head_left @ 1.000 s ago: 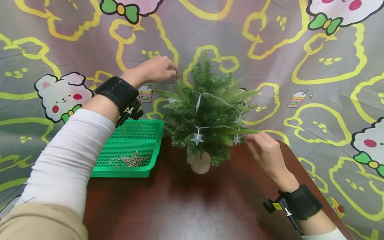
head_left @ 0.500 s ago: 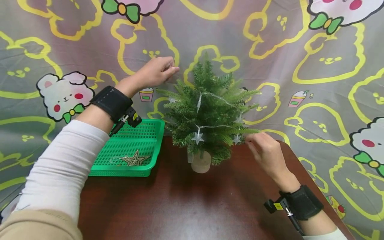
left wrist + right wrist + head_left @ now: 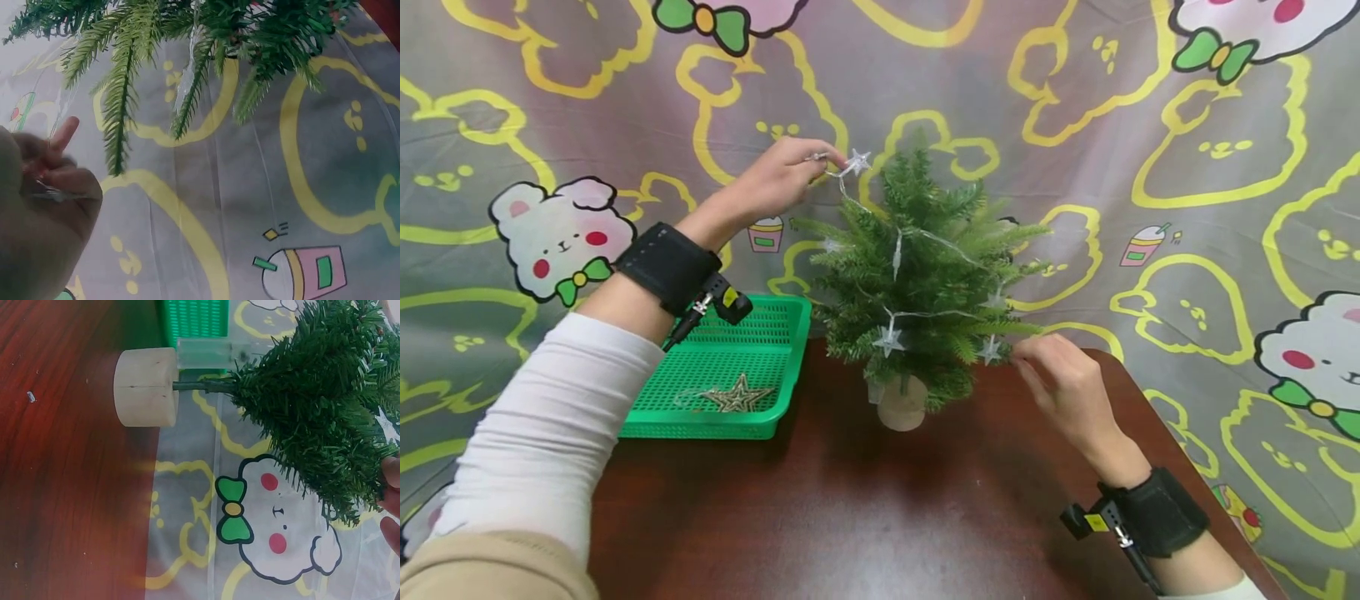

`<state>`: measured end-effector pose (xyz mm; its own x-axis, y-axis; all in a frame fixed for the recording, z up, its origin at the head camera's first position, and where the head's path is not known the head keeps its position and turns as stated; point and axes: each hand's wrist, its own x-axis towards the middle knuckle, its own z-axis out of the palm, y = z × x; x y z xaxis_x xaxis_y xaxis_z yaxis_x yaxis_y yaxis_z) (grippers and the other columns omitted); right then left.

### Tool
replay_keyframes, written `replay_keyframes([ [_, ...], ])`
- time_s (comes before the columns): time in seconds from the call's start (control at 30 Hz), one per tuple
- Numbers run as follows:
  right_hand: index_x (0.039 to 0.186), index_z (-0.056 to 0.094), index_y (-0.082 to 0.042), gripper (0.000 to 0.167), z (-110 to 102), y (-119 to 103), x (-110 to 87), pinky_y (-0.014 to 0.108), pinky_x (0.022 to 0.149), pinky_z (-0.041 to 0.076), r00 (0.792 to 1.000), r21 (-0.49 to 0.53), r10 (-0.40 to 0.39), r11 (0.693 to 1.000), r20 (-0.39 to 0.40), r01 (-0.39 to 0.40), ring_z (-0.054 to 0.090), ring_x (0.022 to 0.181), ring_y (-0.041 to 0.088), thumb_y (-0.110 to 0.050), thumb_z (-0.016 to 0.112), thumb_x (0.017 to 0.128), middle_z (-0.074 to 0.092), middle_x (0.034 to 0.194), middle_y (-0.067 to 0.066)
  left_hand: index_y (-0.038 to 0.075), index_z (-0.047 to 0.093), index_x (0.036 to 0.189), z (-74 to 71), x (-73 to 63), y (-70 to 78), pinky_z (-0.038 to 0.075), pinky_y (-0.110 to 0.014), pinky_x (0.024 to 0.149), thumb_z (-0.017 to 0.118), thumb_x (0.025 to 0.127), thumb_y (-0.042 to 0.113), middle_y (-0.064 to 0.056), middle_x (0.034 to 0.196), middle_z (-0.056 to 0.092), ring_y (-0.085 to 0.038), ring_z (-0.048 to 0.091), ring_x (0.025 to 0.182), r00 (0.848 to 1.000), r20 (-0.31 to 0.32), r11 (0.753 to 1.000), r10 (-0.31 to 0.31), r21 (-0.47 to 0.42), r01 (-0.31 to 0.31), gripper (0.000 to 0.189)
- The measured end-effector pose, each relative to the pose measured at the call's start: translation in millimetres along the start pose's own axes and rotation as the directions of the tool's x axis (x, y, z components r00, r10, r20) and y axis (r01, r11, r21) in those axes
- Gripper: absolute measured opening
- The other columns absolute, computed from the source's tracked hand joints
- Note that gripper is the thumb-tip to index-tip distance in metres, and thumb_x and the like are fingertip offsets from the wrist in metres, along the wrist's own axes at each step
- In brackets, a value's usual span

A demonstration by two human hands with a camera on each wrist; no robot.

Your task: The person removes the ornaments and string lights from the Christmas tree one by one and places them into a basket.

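Note:
A small artificial Christmas tree [image 3: 925, 292] stands upright on a round wooden base [image 3: 901, 407]. Star-shaped string lights [image 3: 889, 340] wrap around its branches on clear wire. Left of the treetop, my left hand [image 3: 778, 179] grips part of this string; one clear star [image 3: 858, 161] sticks out beyond the fingertips. In the left wrist view, wire [image 3: 56, 195] crosses the curled fingers. My right hand [image 3: 1063, 387] pinches a low branch tip on the tree's right side. Only the fingertips [image 3: 390, 472] of that hand show in the right wrist view, at the foliage.
To the left of the tree, a green plastic basket [image 3: 700, 427] holds a glittery gold star [image 3: 741, 395]. A clear plastic case [image 3: 203, 353] hangs beside the trunk. Behind the brown table [image 3: 820, 517] hangs a cartoon-patterned curtain [image 3: 1210, 317].
My left hand drew back slightly left from the tree, then turned, bringing a clear star and wire into view at its fingertips. My right hand stays at the branch.

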<state>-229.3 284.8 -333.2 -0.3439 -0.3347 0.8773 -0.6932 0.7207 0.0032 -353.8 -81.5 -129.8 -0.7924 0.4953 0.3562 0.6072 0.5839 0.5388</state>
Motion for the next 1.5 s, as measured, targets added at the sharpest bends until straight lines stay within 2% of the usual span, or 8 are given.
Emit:
replay_keyframes([
  [0.17,0.091,0.070,-0.005,0.031,-0.6,-2.1,-3.8,0.031,0.076,0.049,1.000,0.032,-0.011,0.999,-0.006,0.011,0.065,0.083,0.021,0.014,0.080,0.069,0.070,0.087,0.007,0.004,0.070,0.115,0.6,-5.9,0.8,0.030,-0.035,0.080,0.052,0.102,0.035,-0.011,0.108,0.050,-0.022,0.040,0.093,0.999,-0.029,0.993,0.015,0.116,-0.011,0.038],
  [0.3,0.090,0.071,-0.005,0.002,-0.7,-6.3,-6.2,0.029,0.078,0.049,0.999,0.065,-0.035,0.997,-0.019,0.036,0.065,0.083,0.021,-0.004,0.072,0.088,0.071,0.088,0.008,0.006,0.059,0.078,5.6,-11.2,-1.7,0.030,-0.032,0.073,0.063,0.096,0.039,-0.006,0.088,0.044,-0.021,0.038,0.077,0.988,-0.139,0.998,0.059,0.030,-0.055,0.038],
  [0.4,0.088,0.072,-0.005,0.023,-0.6,-10.8,-5.9,0.027,0.078,0.049,0.997,0.078,-0.070,0.994,-0.038,0.073,0.065,0.081,0.021,-0.021,0.060,0.100,0.071,0.087,0.007,0.008,0.043,0.069,9.1,-14.7,-2.2,0.029,-0.028,0.064,0.060,0.099,0.033,-0.002,0.072,0.037,-0.018,0.033,0.063,0.970,-0.226,0.987,0.092,-0.111,-0.120,0.043],
  [0.73,0.085,0.074,-0.005,0.027,-0.7,-31.2,0.9,0.026,0.073,0.051,0.982,0.102,-0.167,0.979,-0.093,0.176,0.066,0.077,0.020,-0.024,0.061,0.099,0.071,0.084,0.007,0.003,0.060,0.100,20.8,-26.2,12.4,0.054,-0.026,0.056,0.043,0.106,0.027,-0.002,0.074,0.064,-0.016,0.064,0.061,0.947,-0.299,0.924,0.118,-0.316,-0.215,0.031],
  [0.87,0.085,0.075,-0.004,0.026,1.3,-38.3,2.3,0.027,0.072,0.052,0.979,0.124,-0.178,0.974,-0.104,0.190,0.065,0.077,0.020,-0.022,0.062,0.099,0.071,0.084,0.007,0.007,0.059,0.121,22.1,-29.5,16.1,0.054,-0.027,0.056,0.038,0.107,0.029,-0.001,0.068,0.053,-0.015,0.053,0.051,0.932,-0.349,0.943,0.100,-0.266,-0.201,0.034],
  [1.03,0.085,0.075,-0.004,0.026,3.5,-45.2,3.0,0.027,0.071,0.051,0.978,0.146,-0.176,0.971,-0.112,0.191,0.065,0.077,0.020,-0.022,0.062,0.099,0.071,0.084,0.007,0.026,0.042,0.148,23.0,-36.7,18.0,0.043,-0.031,0.043,0.032,0.108,0.031,-0.001,0.062,0.036,-0.017,0.034,0.043,0.947,-0.302,0.945,0.112,-0.263,-0.196,0.041],
  [1.3,0.084,0.074,-0.004,0.024,6.2,-56.4,7.7,0.028,0.068,0.051,0.970,0.162,-0.205,0.961,-0.131,0.225,0.064,0.075,0.019,-0.020,0.063,0.098,0.070,0.082,0.007,0.020,0.068,0.122,26.7,-43.3,27.7,0.038,-0.031,0.079,0.046,0.104,0.033,-0.002,0.105,0.055,-0.016,0.049,0.089,0.961,-0.218,0.985,0.171,0.036,-0.167,0.031],
  [1.5,0.085,0.075,-0.004,0.021,7.7,-66.2,10.5,0.029,0.066,0.051,0.966,0.171,-0.217,0.956,-0.138,0.239,0.064,0.073,0.019,-0.018,0.064,0.097,0.071,0.082,0.006,0.020,0.074,0.103,30.9,-49.9,34.4,0.030,-0.032,0.066,0.068,0.088,0.049,-0.004,0.090,0.041,-0.021,0.038,0.072,0.968,-0.157,0.948,0.198,0.280,-0.148,0.033],
])
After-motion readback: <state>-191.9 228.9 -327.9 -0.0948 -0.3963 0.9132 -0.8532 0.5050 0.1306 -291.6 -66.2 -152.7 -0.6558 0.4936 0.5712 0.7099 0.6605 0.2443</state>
